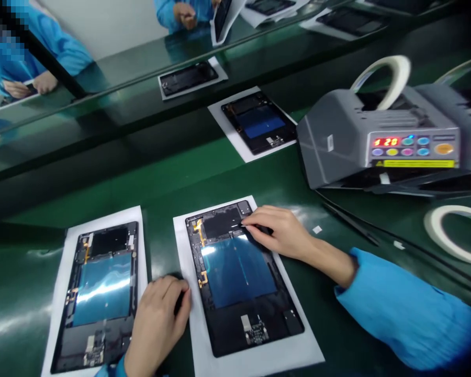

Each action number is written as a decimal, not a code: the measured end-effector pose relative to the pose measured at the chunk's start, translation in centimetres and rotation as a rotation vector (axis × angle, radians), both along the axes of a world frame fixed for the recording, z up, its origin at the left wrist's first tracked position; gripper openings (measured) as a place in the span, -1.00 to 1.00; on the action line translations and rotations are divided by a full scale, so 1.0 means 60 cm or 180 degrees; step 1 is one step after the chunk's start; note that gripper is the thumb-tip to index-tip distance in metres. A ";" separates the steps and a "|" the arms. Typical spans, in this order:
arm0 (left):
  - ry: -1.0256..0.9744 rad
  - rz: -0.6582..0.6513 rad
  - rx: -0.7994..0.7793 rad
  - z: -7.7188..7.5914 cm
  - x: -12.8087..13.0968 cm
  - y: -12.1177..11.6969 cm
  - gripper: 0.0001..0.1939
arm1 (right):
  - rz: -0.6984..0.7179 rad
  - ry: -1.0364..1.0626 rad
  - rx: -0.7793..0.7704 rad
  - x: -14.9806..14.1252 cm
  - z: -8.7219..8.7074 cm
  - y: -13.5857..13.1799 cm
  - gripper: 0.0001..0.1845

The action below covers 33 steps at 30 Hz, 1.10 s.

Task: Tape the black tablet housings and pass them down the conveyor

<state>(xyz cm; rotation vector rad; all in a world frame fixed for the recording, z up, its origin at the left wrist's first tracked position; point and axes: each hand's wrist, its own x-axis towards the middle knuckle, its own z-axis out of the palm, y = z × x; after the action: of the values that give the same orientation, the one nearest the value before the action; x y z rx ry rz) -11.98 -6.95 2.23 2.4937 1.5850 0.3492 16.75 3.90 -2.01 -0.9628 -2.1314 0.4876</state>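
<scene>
An opened tablet [255,272] lies on a white sheet [298,356], with a blue film panel [239,269], orange flex cables and a small circuit board exposed. My right hand [280,230] reaches over its upper right edge, fingertips pinched; what they hold, if anything, is too small to make out. My left hand [159,314] rests loosely curled between this tablet and a second opened tablet [102,293], by the sheet's left edge. Nothing shows in its fingers. The second tablet lies on its own white sheet [57,319] and has a similar blue panel.
A grey tape dispenser [337,131] with a tape roll [402,78] stands at the right. Near it lie black tweezers [351,222], a white tape ring [435,225] and small white tape pieces. Another tablet [259,123] sits farther back. Co-workers' hands [184,14] show beyond a ledge.
</scene>
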 end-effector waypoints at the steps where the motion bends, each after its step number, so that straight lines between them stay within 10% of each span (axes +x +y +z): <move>1: 0.0009 -0.0002 -0.0028 -0.001 0.000 -0.001 -0.89 | -0.0004 -0.0009 -0.0013 0.001 0.000 -0.002 -0.83; 33: -0.0180 -0.0078 -0.0012 0.002 0.005 0.009 -0.91 | -0.0489 -0.0788 0.0341 0.025 0.008 0.010 -0.89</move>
<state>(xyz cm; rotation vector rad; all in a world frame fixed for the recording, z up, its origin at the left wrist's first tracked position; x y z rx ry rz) -11.66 -6.40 2.35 2.4752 1.5311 0.4091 18.25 4.51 -1.53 -1.1642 -2.2525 0.1837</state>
